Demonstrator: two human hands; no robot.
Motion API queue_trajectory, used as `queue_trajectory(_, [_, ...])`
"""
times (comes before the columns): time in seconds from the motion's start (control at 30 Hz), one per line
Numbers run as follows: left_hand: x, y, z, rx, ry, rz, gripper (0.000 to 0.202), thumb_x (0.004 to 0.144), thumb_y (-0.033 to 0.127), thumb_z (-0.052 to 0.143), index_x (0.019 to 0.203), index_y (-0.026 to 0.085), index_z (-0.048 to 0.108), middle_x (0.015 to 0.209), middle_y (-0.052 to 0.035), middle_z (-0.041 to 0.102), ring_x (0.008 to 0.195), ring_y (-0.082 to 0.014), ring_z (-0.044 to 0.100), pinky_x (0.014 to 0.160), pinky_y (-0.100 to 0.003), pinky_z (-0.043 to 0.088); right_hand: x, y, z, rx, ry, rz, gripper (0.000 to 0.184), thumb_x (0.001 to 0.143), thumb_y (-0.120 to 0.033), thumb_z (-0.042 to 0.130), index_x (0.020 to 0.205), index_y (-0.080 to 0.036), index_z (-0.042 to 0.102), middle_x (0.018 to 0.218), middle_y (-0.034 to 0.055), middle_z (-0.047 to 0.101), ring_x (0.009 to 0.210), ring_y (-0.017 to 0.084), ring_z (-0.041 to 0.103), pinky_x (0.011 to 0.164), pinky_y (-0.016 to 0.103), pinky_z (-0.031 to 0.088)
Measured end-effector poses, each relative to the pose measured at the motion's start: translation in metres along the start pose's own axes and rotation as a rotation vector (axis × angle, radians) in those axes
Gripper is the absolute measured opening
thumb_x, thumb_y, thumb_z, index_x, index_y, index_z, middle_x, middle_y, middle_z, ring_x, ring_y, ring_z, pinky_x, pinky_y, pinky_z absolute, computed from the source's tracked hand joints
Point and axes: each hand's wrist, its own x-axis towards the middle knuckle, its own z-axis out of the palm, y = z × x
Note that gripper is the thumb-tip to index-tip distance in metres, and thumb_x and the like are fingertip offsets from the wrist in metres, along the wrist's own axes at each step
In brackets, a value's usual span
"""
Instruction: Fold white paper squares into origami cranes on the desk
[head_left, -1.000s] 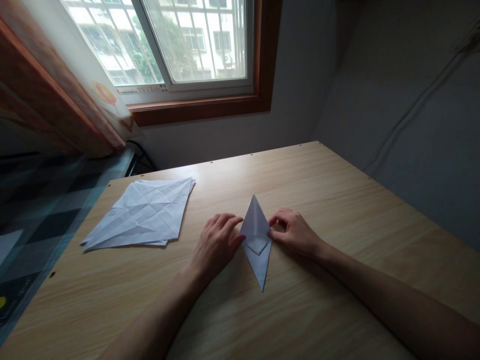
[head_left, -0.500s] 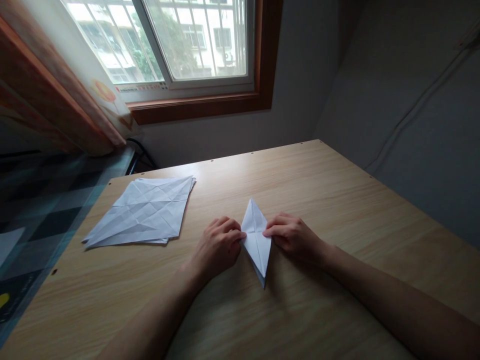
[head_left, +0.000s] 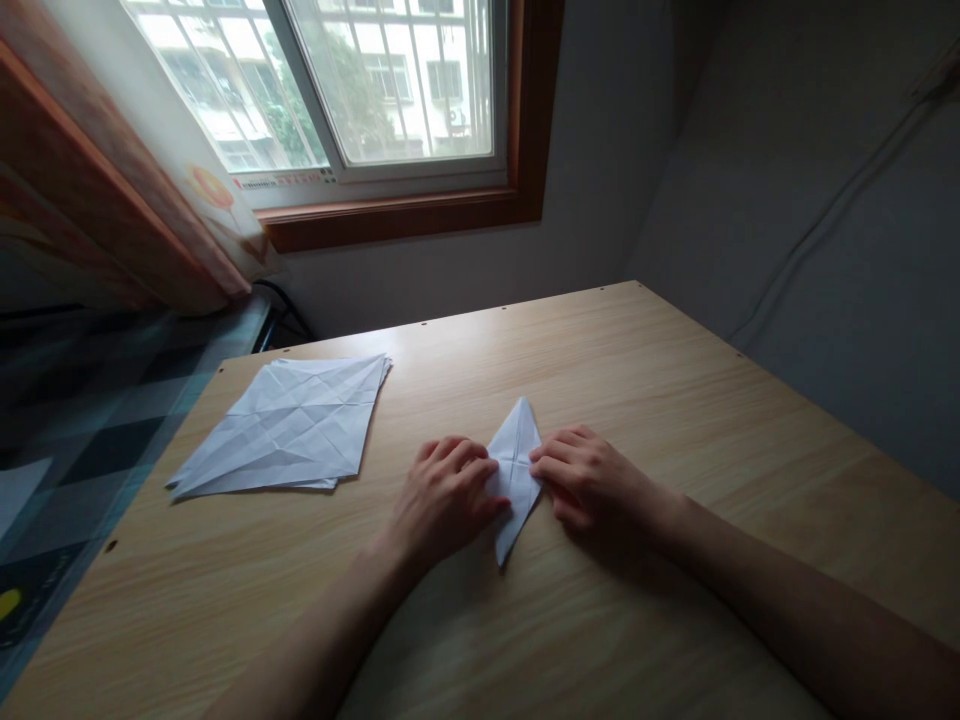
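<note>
Folded paper (head_left: 515, 472) is occupying the middle of the worktop (head_left: 645, 380), pointing toward twelve and six; left hand (head_left: 448, 497) at nine o'clock and right hand (head_left: 589, 476) at three are grasping opposite edges, apparently steadying it.

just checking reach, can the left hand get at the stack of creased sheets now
Likely yes: only tabletop shows between the left hand and the stack of sheets, though that hand touches the folded paper.
</note>
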Motion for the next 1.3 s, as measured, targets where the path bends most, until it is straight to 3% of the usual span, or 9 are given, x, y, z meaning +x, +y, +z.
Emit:
queue_trajectory(0.07, [0.0, -0.003, 0.0, -0.025, 0.087, -0.028, 0.014, 0.086, 0.026, 0.063, 0.098, 0.021, 0.068, 0.099, -0.0056, 0.071, 0.093, -0.022, 0.062, 0.082, -0.038, 0.045, 0.0, -0.004, 0.001, -0.09, 0.001, 0.0, 0.013, 0.081, -0.013, 0.058, 0.091, -0.018, 0.065, 0.092, 0.01, 0.067, 0.089, 0.024, 0.058, 0.083, 0.038, 0.043])
queue_trajectory(0.17, [-0.001, -0.002, 0.001, -0.052, 0.135, 0.037, 0.021, 0.087, 0.015, 0.058, 0.106, 0.021, 0.066, 0.105, -0.0055, 0.072, 0.099, -0.0213, 0.063, 0.086, -0.037, 0.046, 0.003, -0.011, 0.006, -0.191, 0.049, -0.028, 0.015, 0.09, -0.016, 0.051, 0.089, -0.017, 0.065, 0.082, 0.0083, 0.065, 0.08, 0.021, 0.056, 0.076, 0.036, 0.041])
queue_trajectory(0.4, [0.0, 0.004, 0.004, -0.131, -0.059, 0.13, 0.015, 0.087, 0.023, 0.059, 0.101, 0.022, 0.065, 0.109, -0.005, 0.071, 0.106, -0.0209, 0.063, 0.088, -0.034, 0.048, 0.006, -0.016, 0.014, -0.21, 0.087, -0.083, 0.018, 0.093, -0.015, 0.05, 0.082, -0.018, 0.064, 0.076, 0.0056, 0.063, 0.073, 0.019, 0.054, 0.068, 0.031, 0.039])
queue_trajectory(0.57, [0.001, 0.003, 0.003, -0.125, -0.06, 0.091, 0.007, 0.089, 0.02, 0.057, 0.089, 0.021, 0.064, 0.09, -0.0032, 0.071, 0.085, -0.017, 0.063, 0.079, -0.031, 0.046, 0.003, -0.015, 0.013, -0.129, 0.082, 0.074, 0.018, 0.088, -0.01, 0.05, 0.075, -0.018, 0.06, 0.077, 0.0063, 0.062, 0.073, 0.02, 0.053, 0.067, 0.031, 0.04])
queue_trajectory(0.8, [0.002, 0.005, 0.004, -0.11, -0.037, 0.031, 0.025, 0.095, 0.024, 0.05, 0.073, 0.018, 0.061, 0.074, -0.0038, 0.062, 0.07, -0.0159, 0.052, 0.066, -0.028, 0.044, 0.005, -0.016, 0.014, 0.082, 0.053, 0.319, 0.016, 0.093, -0.022, 0.051, 0.079, -0.018, 0.058, 0.082, 0.005, 0.063, 0.079, 0.018, 0.057, 0.071, 0.028, 0.041])
queue_trajectory(0.93, [0.001, 0.004, 0.007, -0.106, -0.02, -0.02, 0.016, 0.095, 0.018, 0.048, 0.094, 0.017, 0.064, 0.079, -0.0037, 0.063, 0.073, -0.0169, 0.052, 0.068, -0.029, 0.045, 0.007, -0.016, 0.016, 0.073, 0.018, 0.425, 0.02, 0.096, -0.027, 0.048, 0.082, -0.018, 0.058, 0.085, 0.006, 0.065, 0.082, 0.02, 0.059, 0.073, 0.03, 0.041])
queue_trajectory(1.03, [-0.001, 0.001, 0.009, -0.098, -0.025, 0.023, 0.026, 0.093, 0.012, 0.05, 0.112, 0.023, 0.062, 0.086, -0.0031, 0.063, 0.076, -0.0163, 0.052, 0.07, -0.028, 0.044, 0.008, -0.016, 0.017, 0.093, 0.027, 0.486, 0.012, 0.094, -0.026, 0.052, 0.09, -0.018, 0.06, 0.088, 0.0056, 0.066, 0.084, 0.02, 0.06, 0.075, 0.03, 0.04])
queue_trajectory(1.13, [-0.002, 0.0, 0.009, -0.068, -0.055, 0.078, 0.027, 0.091, 0.012, 0.052, 0.107, 0.027, 0.066, 0.089, -0.0032, 0.062, 0.076, -0.0162, 0.052, 0.069, -0.029, 0.043, 0.008, -0.015, 0.016, 0.122, 0.039, 0.493, 0.008, 0.093, -0.023, 0.054, 0.093, -0.018, 0.06, 0.091, 0.0059, 0.067, 0.09, 0.021, 0.06, 0.08, 0.032, 0.04])
queue_trajectory(1.3, [0.0, 0.004, 0.003, 0.03, -0.153, 0.13, 0.024, 0.089, 0.018, 0.053, 0.11, 0.024, 0.064, 0.096, -0.0056, 0.062, 0.081, -0.0188, 0.051, 0.073, -0.033, 0.041, 0.006, -0.004, 0.005, 0.234, -0.02, 0.406, 0.009, 0.089, -0.013, 0.056, 0.085, -0.018, 0.063, 0.09, 0.0035, 0.069, 0.087, 0.019, 0.06, 0.084, 0.033, 0.037])
